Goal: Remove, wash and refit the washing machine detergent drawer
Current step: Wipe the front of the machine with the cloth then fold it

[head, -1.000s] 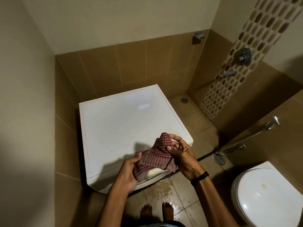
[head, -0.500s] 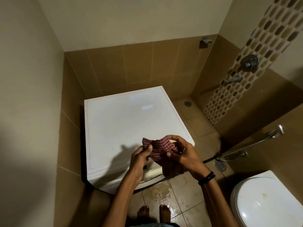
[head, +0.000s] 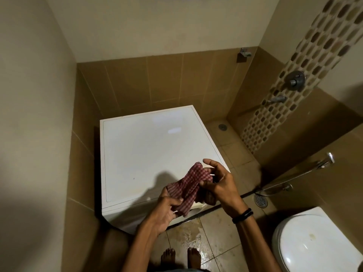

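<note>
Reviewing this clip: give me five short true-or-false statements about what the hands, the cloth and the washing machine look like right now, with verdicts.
1. Both hands hold the checked cloth. True: the left hand grips its lower end, the right hand its upper end.
2. The cloth lies flat on the washing machine. False: it is held up near the machine's front edge.
3. The toilet lid is down. True.
4. The floor in front of the machine is dry. False: a wet patch shines there.
5. The left wrist wears a black band. False: the black band is on the right wrist.
</note>
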